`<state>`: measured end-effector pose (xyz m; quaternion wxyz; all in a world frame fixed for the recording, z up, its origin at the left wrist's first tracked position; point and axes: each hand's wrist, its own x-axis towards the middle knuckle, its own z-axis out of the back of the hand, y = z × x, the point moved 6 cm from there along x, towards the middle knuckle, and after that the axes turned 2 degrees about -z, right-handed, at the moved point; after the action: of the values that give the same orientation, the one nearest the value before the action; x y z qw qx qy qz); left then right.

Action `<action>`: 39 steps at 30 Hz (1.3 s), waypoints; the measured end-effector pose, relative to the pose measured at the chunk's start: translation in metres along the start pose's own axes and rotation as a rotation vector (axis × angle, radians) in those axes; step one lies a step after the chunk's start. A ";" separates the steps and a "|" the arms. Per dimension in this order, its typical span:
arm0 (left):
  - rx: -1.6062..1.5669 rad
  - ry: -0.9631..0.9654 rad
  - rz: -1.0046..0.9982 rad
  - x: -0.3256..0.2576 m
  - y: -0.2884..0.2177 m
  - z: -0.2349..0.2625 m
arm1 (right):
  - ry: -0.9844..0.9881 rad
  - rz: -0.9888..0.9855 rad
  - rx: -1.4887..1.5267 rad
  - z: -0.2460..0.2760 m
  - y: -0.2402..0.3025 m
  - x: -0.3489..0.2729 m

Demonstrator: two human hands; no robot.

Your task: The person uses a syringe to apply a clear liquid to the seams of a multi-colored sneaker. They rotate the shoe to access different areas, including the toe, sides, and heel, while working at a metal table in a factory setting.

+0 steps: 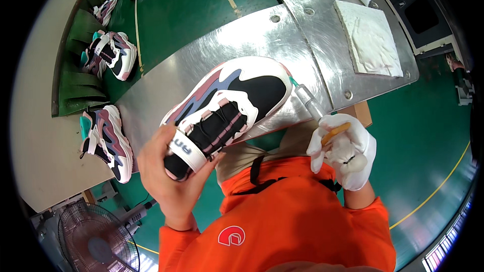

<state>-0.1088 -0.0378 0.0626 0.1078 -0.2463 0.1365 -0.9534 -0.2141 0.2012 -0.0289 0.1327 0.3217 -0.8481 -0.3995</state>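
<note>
Fingers [156, 146] of the bare left hand [166, 176] are closed around the heel of a sneaker [229, 106], thumb on the near side of the collar; the gloved right hand [345, 151] is curled shut around a slim metal tool [308, 99] and also pinches a thin orange stick [335, 132] between its fingers.

Taking the sneaker as the landmark, largest first: beneath and behind it spreads a brushed-metal worktable [262, 35], its far edge meeting a green floor [186, 5]. On the table, up and to the right of the sneaker's toe, lies a white square pad [370, 38] with a rumpled surface. Well to the sneaker's left runs a green conveyor belt [75, 75] carrying two more sneakers of the same colours [111, 53], and a third [108, 141] rests on a pale surface just left of the held shoe's heel. Below and left of it stands a round wire-guarded fan [96, 242].

The sneaker itself is tilted, heel toward the person, toe pointing up and right, white, black, mauve and blue with black laces. The tool's green tip touches the sneaker's toe end.
</note>
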 end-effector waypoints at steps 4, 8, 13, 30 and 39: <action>-0.082 0.056 0.073 0.022 0.008 -0.004 | 0.081 0.023 0.100 0.009 -0.011 0.006; -0.231 0.121 0.249 0.037 0.019 -0.009 | 0.168 0.107 0.034 0.016 -0.020 0.014; -0.214 0.242 0.203 0.060 0.033 -0.016 | 0.239 0.170 -0.002 0.020 -0.029 0.019; -0.391 0.469 0.341 0.107 0.065 -0.021 | 0.309 0.178 0.029 0.017 -0.030 0.028; -0.403 0.520 0.375 0.115 0.069 -0.020 | 0.268 0.196 -0.050 0.013 -0.022 0.032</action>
<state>-0.2081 -0.1298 0.0749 0.1916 0.0167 0.3869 -0.9019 -0.2356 0.1778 -0.0552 0.2910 0.2842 -0.8400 -0.3592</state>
